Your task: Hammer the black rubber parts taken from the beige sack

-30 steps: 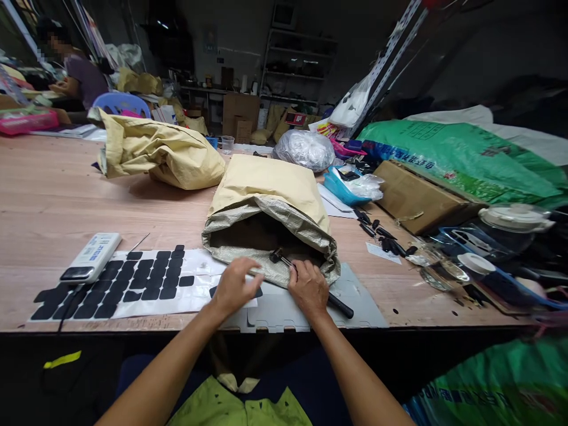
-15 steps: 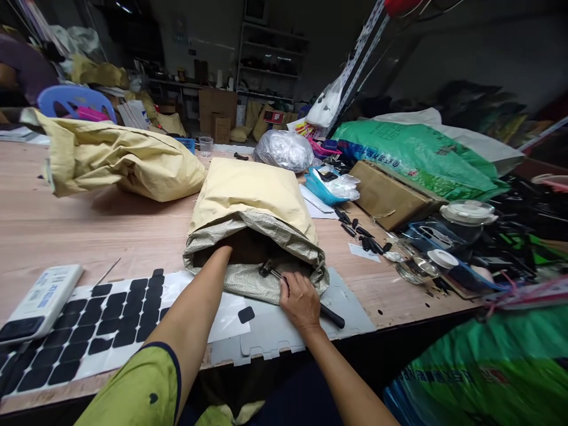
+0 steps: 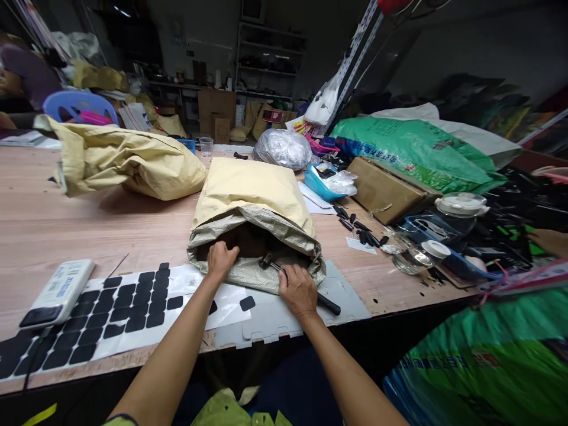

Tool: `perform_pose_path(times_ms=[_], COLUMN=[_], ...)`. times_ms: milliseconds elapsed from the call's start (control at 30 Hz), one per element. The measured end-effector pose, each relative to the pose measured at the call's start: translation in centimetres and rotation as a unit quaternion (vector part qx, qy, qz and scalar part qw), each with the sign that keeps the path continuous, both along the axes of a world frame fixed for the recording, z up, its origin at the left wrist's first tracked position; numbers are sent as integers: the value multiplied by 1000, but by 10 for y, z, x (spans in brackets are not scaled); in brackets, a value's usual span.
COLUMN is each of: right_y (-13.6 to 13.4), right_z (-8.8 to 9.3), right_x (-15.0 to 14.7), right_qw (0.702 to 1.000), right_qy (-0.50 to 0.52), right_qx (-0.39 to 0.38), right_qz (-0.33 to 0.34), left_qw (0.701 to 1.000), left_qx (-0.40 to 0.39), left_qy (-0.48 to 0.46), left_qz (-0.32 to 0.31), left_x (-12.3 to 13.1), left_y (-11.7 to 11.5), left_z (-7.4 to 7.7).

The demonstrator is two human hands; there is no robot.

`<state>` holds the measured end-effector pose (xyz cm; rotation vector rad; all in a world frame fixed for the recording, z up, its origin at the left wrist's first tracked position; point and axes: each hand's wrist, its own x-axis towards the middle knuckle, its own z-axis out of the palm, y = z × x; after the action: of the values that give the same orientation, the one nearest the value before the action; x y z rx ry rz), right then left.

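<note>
A cream paper sack (image 3: 255, 183) with a woven grey lining lies on the table, its mouth gaping toward me. At the left of that opening is my left hand (image 3: 222, 258), fingers curled inward; whatever they hold, if anything, is hidden. My right hand (image 3: 298, 290) is closed around a small hammer (image 3: 329, 304) at the lower right rim of the sack. The hammer's dark head points left over the lining, and its black handle end sticks out to the right. The sack's inside is too dark to make out.
Left of the sack lies another cream sack (image 3: 133, 160). A white electronic device (image 3: 60, 290) sits by a sheet of black square pads (image 3: 119, 313). Small black parts (image 3: 361, 231), a cardboard box (image 3: 390, 189) and a glass jar (image 3: 461, 213) are on the right. A person (image 3: 26, 71) is at far left.
My left hand has drawn back from deep inside the sack to its mouth and now shows. My right hand stays on the hammer. The view has shifted slightly.
</note>
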<state>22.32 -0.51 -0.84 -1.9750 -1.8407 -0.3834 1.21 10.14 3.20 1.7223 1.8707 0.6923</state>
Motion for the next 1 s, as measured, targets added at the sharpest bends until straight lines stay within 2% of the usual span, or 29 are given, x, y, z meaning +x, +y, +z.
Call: perform_pose_path(times_ms=[100, 200, 300, 400, 500, 567, 667, 733, 867, 1000], right_y=[0, -1, -1, 0, 0, 0, -2, -3, -3, -3], right_z=[0, -1, -1, -1, 0, 0, 0, 0, 2, 3], right_x=[0, 0, 0, 0, 0, 0, 0, -1, -2, -3], right_qw=[1000, 1000, 1000, 1000, 1000, 1000, 1000, 1000, 999, 998], right_qy=[-5, -7, -6, -1, -3, -4, -4, -8, -31, -64], right_qx=[6, 14, 18, 17, 10, 6, 1, 0, -8, -10], right_qz=[2, 3, 6, 4, 3, 4, 4, 0, -6, -4], left_qw=[996, 983, 976, 963, 951, 962, 989, 994, 991, 993], left_qx=[78, 172, 216, 262, 283, 244, 109, 61, 107, 102], left_qy=[37, 4, -32, -2, 57, 72, 48, 24, -19, -41], left_qz=[-24, -69, -20, 69, 114, 103, 84, 83, 72, 52], left_x=[-16, -31, -43, -51, -56, -57, -59, -63, -79, -92], left_y=[-37, -69, -81, -63, -26, 0, 26, 33, 33, 22], left_z=[-2, -5, -4, 5, 17, 23, 25, 23, 25, 29])
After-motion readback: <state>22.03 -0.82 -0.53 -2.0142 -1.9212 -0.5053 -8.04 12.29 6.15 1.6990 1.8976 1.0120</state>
